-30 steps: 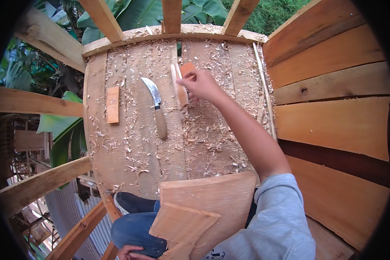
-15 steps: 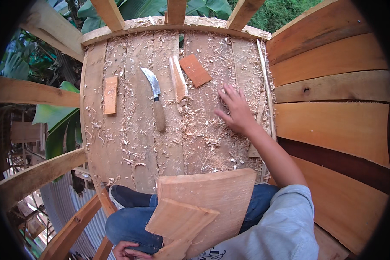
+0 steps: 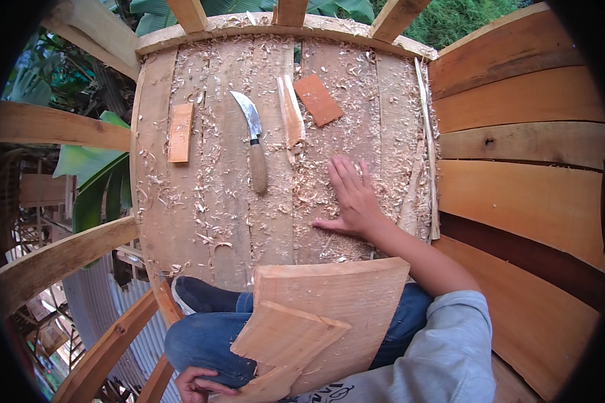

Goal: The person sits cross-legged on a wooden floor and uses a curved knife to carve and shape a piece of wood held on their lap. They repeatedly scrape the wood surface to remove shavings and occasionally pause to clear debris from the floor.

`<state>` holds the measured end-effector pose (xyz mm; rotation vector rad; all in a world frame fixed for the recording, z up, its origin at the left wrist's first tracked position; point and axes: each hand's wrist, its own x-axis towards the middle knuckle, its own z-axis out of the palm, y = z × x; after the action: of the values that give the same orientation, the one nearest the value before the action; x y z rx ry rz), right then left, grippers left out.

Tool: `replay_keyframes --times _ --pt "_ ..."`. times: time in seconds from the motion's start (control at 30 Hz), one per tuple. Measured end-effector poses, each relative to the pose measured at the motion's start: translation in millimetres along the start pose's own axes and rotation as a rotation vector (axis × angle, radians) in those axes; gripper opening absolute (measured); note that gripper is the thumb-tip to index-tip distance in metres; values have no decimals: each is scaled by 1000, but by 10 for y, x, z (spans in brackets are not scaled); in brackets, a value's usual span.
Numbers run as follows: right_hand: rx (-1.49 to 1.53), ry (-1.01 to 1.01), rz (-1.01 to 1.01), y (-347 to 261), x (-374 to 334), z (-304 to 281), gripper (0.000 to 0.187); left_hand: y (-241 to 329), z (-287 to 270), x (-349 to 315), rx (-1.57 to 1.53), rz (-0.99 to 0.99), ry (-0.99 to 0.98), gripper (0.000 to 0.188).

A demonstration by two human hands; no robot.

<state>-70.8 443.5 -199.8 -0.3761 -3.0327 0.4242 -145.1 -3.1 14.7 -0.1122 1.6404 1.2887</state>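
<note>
Some cutting appears done: shavings [image 3: 324, 193] lie uncleared, knife [image 3: 255, 143] at 11 o'clock, right hand [image 3: 354, 203] spread, left hand [image 3: 198, 385] grip indeterminable.

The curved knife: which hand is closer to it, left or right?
Right. The right hand is spread to the right of the curved knife, slightly nearer the body; the left hand is much farther back, beside the bent knee.

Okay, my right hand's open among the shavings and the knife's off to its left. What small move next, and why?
I'd probably brush the shavings rightward with your right hand: it looks free, open and low over the boards, shavings lie around it, and that direction leads away from the curved knife.
</note>
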Motion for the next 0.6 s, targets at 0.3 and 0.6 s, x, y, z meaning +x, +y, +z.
replay_keyframes --times 0.3,0.6 --pt "-29 83 -5 -165 389 138 100 -177 -167 -46 44 22 0 89" --pt "-75 269 -310 221 396 50 15 -288 -193 -7 94 139 47 86"
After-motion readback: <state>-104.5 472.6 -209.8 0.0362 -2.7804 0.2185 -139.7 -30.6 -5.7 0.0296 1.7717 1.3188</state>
